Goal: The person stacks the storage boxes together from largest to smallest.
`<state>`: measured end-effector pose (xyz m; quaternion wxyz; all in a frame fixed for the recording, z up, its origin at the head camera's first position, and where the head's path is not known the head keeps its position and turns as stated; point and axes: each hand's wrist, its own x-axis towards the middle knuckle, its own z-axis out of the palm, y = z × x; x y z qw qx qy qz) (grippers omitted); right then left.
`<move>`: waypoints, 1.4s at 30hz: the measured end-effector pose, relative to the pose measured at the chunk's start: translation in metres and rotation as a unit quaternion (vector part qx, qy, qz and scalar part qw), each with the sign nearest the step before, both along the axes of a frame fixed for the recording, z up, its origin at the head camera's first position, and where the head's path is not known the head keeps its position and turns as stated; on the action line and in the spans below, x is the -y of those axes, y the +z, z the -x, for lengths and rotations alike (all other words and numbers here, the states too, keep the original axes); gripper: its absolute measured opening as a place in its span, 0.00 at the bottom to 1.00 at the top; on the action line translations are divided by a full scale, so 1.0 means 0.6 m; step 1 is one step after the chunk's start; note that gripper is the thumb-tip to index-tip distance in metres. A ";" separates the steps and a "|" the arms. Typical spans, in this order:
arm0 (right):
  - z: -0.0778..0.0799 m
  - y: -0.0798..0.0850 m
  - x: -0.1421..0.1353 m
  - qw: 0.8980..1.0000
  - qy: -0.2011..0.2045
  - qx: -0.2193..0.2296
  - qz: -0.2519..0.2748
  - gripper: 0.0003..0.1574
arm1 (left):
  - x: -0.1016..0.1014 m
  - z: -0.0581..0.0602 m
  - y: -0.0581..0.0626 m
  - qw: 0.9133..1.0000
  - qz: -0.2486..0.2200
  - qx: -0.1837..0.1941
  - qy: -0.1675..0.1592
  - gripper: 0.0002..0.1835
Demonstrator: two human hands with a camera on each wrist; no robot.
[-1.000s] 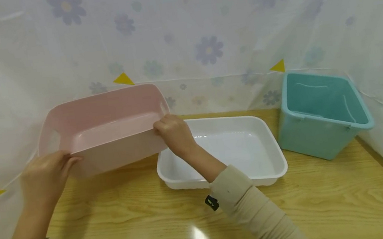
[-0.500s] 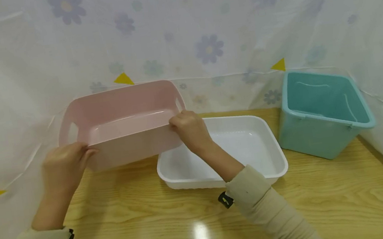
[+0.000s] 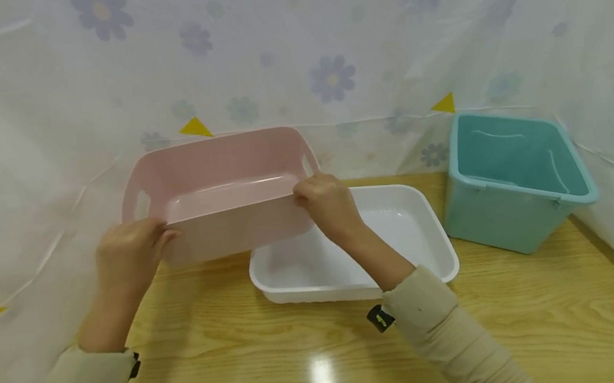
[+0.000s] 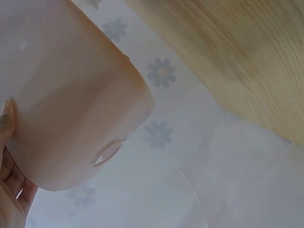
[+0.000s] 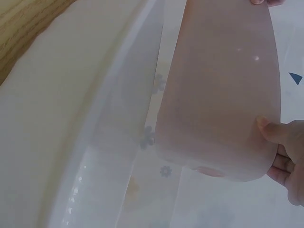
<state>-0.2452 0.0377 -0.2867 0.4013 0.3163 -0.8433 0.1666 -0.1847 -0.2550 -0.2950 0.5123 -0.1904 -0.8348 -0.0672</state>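
Observation:
Both hands hold a pink plastic basket (image 3: 236, 230) with oval handle holes, raised off the table and tipped so its inside faces me. My left hand (image 3: 131, 250) pinches the near rim at the left corner, thumb on the outer wall, as the left wrist view shows with the basket's side (image 4: 80, 104). At the right corner my right hand (image 3: 329, 205) grips the same rim, its thumb (image 5: 270, 130) pressed on the outside. The basket's right end hangs over a white shallow tray (image 3: 406, 236), hiding the tray's far left part.
A teal bin (image 3: 511, 216) stands at the right, its top facing up. The wooden table (image 3: 260, 366) runs up to a flowered plastic sheet (image 3: 264, 42) at the back and sides. Yellow triangles (image 3: 196, 128) mark the sheet.
Both hands have carried the pink basket to the right, from the table's left side to partly above the white tray. The tray and the teal bin have stayed in place.

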 end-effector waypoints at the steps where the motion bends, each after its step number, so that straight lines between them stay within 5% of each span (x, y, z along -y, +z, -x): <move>1: -0.001 0.001 -0.003 1.000 0.000 0.002 0.001 0.07 | -0.003 0.001 0.000 1.000 0.000 -0.001 -0.002 0.31; 33: -0.022 0.004 -0.097 0.999 -0.031 0.037 0.014 0.09 | -0.080 0.041 -0.012 0.999 0.006 0.016 -0.046 0.28; 42: -0.027 0.000 -0.120 0.998 -0.039 0.040 0.013 0.08 | -0.103 0.048 -0.012 0.998 0.004 -0.011 -0.063 0.26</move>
